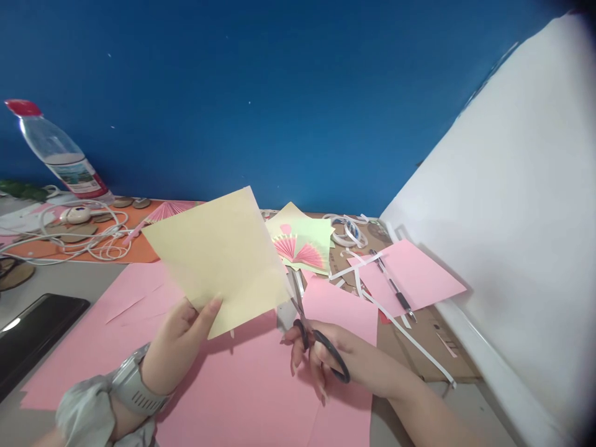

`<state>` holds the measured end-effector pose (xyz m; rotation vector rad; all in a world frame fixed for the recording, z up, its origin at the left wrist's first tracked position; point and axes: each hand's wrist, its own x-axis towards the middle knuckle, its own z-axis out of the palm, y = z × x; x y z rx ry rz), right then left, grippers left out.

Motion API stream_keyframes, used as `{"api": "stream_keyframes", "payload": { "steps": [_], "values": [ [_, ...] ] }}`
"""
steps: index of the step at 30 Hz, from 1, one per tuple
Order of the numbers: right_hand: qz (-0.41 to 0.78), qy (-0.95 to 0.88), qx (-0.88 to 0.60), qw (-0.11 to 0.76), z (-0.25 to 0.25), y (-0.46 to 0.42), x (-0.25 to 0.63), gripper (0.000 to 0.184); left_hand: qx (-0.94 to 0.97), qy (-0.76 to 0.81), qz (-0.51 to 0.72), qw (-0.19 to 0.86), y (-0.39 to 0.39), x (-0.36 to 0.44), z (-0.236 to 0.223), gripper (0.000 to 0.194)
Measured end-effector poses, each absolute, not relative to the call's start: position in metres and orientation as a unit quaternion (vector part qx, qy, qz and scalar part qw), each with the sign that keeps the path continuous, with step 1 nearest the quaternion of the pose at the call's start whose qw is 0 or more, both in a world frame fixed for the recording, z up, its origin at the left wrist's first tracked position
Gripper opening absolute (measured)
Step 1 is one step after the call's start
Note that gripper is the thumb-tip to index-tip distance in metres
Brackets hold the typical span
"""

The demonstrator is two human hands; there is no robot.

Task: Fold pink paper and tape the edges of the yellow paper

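A square sheet of pale yellow paper (228, 261) is raised above the table, pinched at its lower edge by my left hand (186, 338). The fingers of that hand behind the sheet are hidden. My right hand (321, 351) has its fingers through the black loops of a pair of scissors (302, 310). The blades point up, close to the right corner of the yellow paper; I cannot tell whether they touch it. Below both hands lie large sheets of pink paper (242, 385).
Pink pleated paper fans (298, 248) lie on light green paper behind the hands. Right of them are a pen (393, 285) on pink paper (419, 276), white paper strips (410, 338) and tape rolls (349, 231). On the left are a phone (41, 329), white cable (109, 248) and a bottle (60, 155).
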<state>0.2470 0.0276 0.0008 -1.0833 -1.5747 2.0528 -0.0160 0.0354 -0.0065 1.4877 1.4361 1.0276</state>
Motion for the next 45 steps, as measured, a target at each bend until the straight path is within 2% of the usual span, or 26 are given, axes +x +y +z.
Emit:
{"api": "stream_keyframes", "payload": {
  "steps": [7,12,15,17,19,22,26,31,34,40,45],
  "values": [
    [0.711,-0.565,-0.390,0.152,0.003,0.027,0.246,0.025,0.590,0.558,0.411,0.414,0.035,-0.016,-0.009,0.038],
    [0.713,-0.556,-0.389,0.176,0.001,0.027,0.243,0.030,0.596,0.541,0.418,0.421,0.034,-0.015,-0.009,0.033],
    [0.683,-0.553,-0.413,0.236,-0.002,0.029,0.243,0.036,0.580,0.543,0.430,0.428,0.036,-0.015,-0.008,0.033],
    [0.594,-0.564,-0.493,0.294,-0.002,0.034,0.248,0.037,0.575,0.546,0.429,0.434,0.037,-0.016,-0.009,0.033],
    [0.428,-0.573,-0.623,0.315,0.000,0.040,0.260,0.031,0.582,0.536,0.411,0.452,0.037,-0.017,-0.010,0.029],
    [0.194,-0.576,-0.753,0.250,0.007,0.050,0.287,0.024,0.604,0.500,0.361,0.505,0.035,-0.017,-0.013,0.024],
    [0.065,-0.560,-0.808,0.172,0.011,0.059,0.318,0.029,0.624,0.486,0.329,0.516,0.032,-0.017,-0.017,0.029],
    [0.038,-0.552,-0.829,0.079,0.005,0.061,0.336,0.034,0.642,0.500,0.337,0.473,0.032,-0.018,-0.020,0.028],
    [0.042,-0.578,-0.811,0.077,0.005,0.061,0.342,0.036,0.644,0.493,0.339,0.477,0.033,-0.018,-0.020,0.026],
    [0.143,-0.567,-0.807,0.085,0.011,0.060,0.350,0.040,0.651,0.476,0.346,0.479,0.033,-0.017,-0.016,0.021],
    [0.121,-0.575,-0.805,0.076,0.017,0.055,0.341,0.049,0.665,0.473,0.340,0.468,0.032,-0.019,-0.016,0.025]
  ]
}}
